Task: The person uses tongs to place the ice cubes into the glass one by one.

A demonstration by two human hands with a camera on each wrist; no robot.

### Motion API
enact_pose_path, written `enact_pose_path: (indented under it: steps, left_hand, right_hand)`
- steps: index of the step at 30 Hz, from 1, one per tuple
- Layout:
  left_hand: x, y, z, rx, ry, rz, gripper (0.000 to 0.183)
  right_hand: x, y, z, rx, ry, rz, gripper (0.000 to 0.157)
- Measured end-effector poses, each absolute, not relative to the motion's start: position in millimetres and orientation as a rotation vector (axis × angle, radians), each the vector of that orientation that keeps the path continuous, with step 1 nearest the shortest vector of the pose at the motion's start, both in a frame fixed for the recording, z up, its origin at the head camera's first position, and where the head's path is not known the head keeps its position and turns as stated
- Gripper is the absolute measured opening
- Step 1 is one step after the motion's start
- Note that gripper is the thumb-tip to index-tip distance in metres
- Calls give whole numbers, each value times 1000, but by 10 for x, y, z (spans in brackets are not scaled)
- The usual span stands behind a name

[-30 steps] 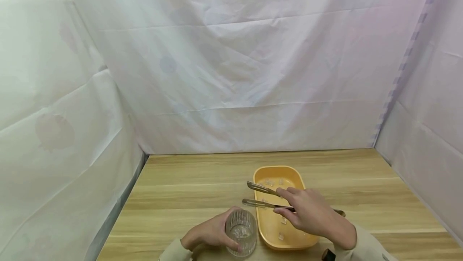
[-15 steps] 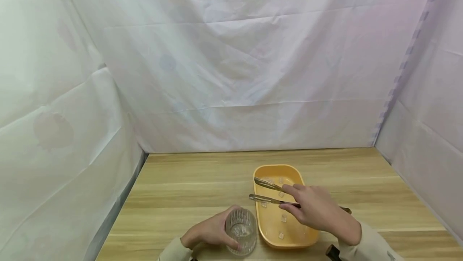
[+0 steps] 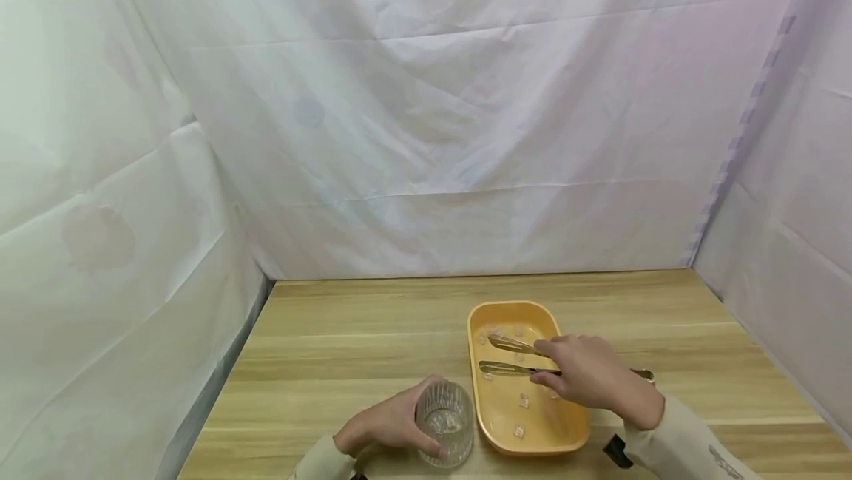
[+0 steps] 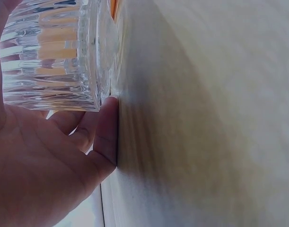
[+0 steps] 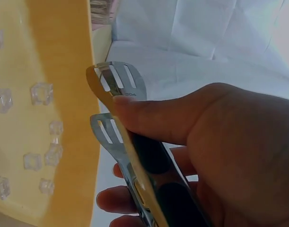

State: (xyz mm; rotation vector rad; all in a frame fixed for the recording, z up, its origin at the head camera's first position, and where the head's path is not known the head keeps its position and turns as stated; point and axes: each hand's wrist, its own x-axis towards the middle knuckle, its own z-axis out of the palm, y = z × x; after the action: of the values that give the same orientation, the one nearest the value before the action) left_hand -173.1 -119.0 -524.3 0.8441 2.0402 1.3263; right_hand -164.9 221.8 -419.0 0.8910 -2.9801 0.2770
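Observation:
My left hand (image 3: 398, 421) holds a ribbed clear glass (image 3: 444, 424) upright on the table, thumb and fingers wrapped about its side. In the left wrist view the glass (image 4: 49, 61) shows its fluted wall, with a finger by its base. With my right hand (image 3: 595, 376) I grip metal tongs (image 3: 509, 369) between thumb and fingers, over a yellow tray (image 3: 489, 421). The slotted ends of the tongs (image 5: 118, 78) stand apart with nothing between them. Several small clear cubes (image 5: 41, 93) lie scattered on the tray's floor.
The tray stands directly right of the glass on a wood-grain table (image 3: 346, 332). White cloth (image 3: 426, 132) hangs behind the table and along both sides. A dark strap (image 3: 617, 452) sits at my right wrist.
My right hand has moved right with the tongs, so their tips shifted from past the tray's left rim to over its inside. The left hand and glass have stayed in place.

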Motion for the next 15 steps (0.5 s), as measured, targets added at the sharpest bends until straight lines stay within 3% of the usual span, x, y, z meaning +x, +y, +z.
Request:
enact_pose_path:
  steps: [15]
  left_hand:
    - [-1730, -1196, -5242, 842, 2044, 1324, 79]
  right_hand:
    - [-1789, 2137, -4347, 923, -3051, 193, 34]
